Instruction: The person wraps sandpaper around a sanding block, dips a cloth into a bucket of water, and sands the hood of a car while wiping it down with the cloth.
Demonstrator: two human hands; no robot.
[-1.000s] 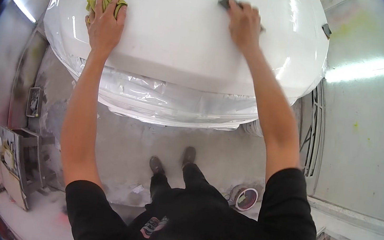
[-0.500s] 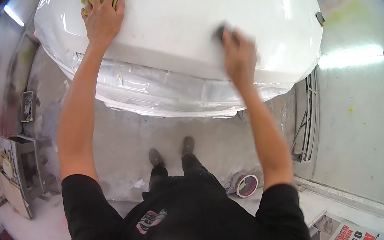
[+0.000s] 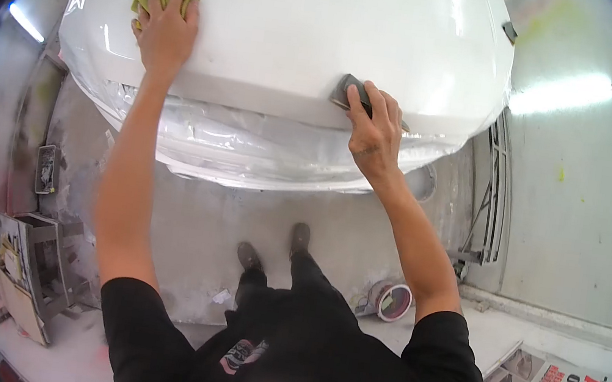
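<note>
White hood (image 3: 279, 35), plastic sheeting (image 3: 252, 135) — left grip (image 3: 168, 38) closed over cloth (image 3: 144, 0), right grip (image 3: 377, 135) clamping block (image 3: 343, 89)

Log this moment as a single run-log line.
left grip: over green cloth on white panel | right grip: holding dark block by panel's near edge | plastic sheet: below panel

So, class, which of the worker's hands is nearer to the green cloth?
Left. The left hand is on the cloth, its fingers spread over it; the right hand is well apart, off to the right, holding a dark block.
</note>
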